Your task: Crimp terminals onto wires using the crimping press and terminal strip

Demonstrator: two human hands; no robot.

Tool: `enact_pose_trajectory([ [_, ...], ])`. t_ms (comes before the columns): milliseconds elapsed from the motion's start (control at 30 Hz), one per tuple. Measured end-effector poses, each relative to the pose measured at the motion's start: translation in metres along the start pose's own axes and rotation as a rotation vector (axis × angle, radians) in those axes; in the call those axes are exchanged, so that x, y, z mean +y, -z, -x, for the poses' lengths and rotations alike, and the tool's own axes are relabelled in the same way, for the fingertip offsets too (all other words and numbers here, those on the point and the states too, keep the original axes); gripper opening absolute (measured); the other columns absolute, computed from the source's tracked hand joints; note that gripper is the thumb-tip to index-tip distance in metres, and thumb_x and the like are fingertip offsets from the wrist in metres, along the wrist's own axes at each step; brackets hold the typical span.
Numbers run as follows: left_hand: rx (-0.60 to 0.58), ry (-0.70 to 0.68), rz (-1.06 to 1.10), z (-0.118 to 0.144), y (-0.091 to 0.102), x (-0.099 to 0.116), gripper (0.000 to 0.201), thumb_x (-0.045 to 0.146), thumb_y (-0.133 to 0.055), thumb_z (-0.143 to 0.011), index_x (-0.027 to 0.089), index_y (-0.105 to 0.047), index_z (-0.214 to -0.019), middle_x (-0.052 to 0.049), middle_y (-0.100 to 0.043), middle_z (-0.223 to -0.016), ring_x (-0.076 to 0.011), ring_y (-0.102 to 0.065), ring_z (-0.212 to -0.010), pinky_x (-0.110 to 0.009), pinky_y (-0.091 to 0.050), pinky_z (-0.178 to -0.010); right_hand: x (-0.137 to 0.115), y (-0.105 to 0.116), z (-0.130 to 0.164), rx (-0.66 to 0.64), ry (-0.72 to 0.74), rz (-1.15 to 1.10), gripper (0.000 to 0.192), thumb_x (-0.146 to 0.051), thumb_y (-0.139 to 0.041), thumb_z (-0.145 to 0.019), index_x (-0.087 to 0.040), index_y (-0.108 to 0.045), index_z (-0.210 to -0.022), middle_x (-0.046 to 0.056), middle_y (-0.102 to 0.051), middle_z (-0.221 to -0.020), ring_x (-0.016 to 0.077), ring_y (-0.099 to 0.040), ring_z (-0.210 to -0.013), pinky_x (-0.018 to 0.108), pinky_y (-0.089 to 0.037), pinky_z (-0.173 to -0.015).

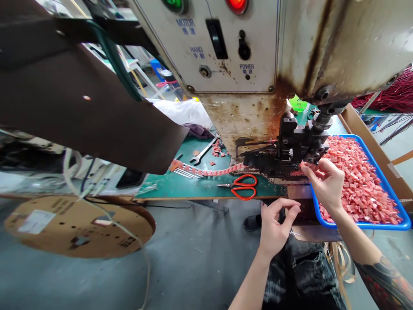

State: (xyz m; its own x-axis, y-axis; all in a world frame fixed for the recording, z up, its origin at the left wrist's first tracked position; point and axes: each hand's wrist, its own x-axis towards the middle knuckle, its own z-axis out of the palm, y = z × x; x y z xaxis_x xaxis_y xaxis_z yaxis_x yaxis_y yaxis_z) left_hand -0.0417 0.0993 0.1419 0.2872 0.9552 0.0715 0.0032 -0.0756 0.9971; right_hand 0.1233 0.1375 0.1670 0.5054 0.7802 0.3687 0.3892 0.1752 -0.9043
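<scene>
My right hand (327,185) is up at the press head (290,142) of a worn, rusty machine, its thumb and forefinger pinched beside the metal tooling. What sits in that pinch is too small to make out. Lower and to the left, my left hand (274,226) hangs above my lap, thumb and fingertips brought together; anything between them is hidden. A strip of pink pieces (222,171) runs from the left into the tooling. Under and beside my right wrist lies a blue tray (361,224) heaped with small pink pieces (364,185).
Orange-handled scissors (243,187) and an open-end wrench (203,151) lie on the green tabletop (158,185). A cardboard reel (80,226) hangs at lower left. A dark panel (87,103) juts in at upper left. Behind the tray stands a cardboard box (383,155).
</scene>
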Motion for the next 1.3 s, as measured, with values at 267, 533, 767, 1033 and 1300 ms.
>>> enact_pose_trajectory([
  [267, 0.017, -0.040, 0.020, 0.001, -0.001, 0.002, 0.031, 0.046, -0.066, -0.093, 0.017, -0.077, -0.089, -0.008, -0.076, -0.081, -0.0191, -0.071, -0.075, -0.028, -0.057, -0.074, 0.002, -0.005, 0.002, 0.065, 0.001, 0.012, 0.038, -0.046, -0.076, -0.082, -0.022, -0.050, -0.067, 0.000, -0.060, -0.066, 0.0186, -0.067, -0.068, 0.030, -0.055, -0.062],
  [533, 0.012, -0.029, 0.049, 0.004, -0.002, 0.005, 0.031, 0.046, -0.067, -0.093, 0.017, -0.076, -0.088, -0.008, -0.076, -0.081, -0.0187, -0.071, -0.075, -0.028, -0.058, -0.075, 0.000, -0.007, 0.002, 0.115, 0.046, 0.093, 0.037, -0.039, -0.073, -0.082, -0.023, -0.046, -0.062, -0.003, -0.054, -0.061, 0.0131, -0.052, -0.056, 0.026, -0.048, -0.055],
  [767, 0.026, -0.039, 0.058, 0.009, 0.000, 0.007, 0.030, 0.045, -0.068, -0.092, 0.017, -0.076, -0.087, -0.007, -0.076, -0.082, -0.0187, -0.072, -0.074, -0.028, -0.058, -0.074, 0.003, -0.010, 0.007, 0.150, 0.022, 0.094, 0.032, -0.036, -0.072, -0.082, -0.022, -0.048, -0.065, -0.002, -0.056, -0.064, 0.0140, -0.053, -0.058, 0.029, -0.050, -0.062],
  [1033, 0.030, -0.056, 0.050, 0.018, 0.004, 0.011, 0.029, 0.044, -0.068, -0.092, 0.016, -0.075, -0.087, -0.007, -0.076, -0.077, -0.0189, -0.071, -0.072, -0.027, -0.057, -0.071, 0.000, -0.011, 0.007, 0.154, 0.027, 0.010, 0.023, -0.038, -0.076, -0.081, -0.019, -0.066, -0.073, 0.000, -0.059, -0.071, 0.0148, -0.055, -0.065, 0.027, -0.047, -0.057],
  [1300, 0.044, -0.096, 0.042, 0.025, 0.016, 0.017, 0.025, 0.039, -0.068, -0.093, 0.016, -0.075, -0.086, -0.006, -0.075, -0.076, -0.0162, -0.069, -0.069, -0.024, -0.054, -0.067, -0.025, 0.030, 0.044, 0.126, 0.247, -0.032, 0.007, -0.022, -0.079, -0.085, -0.024, -0.078, -0.091, 0.003, -0.072, -0.085, 0.0182, -0.067, -0.077, 0.031, -0.055, -0.063],
])
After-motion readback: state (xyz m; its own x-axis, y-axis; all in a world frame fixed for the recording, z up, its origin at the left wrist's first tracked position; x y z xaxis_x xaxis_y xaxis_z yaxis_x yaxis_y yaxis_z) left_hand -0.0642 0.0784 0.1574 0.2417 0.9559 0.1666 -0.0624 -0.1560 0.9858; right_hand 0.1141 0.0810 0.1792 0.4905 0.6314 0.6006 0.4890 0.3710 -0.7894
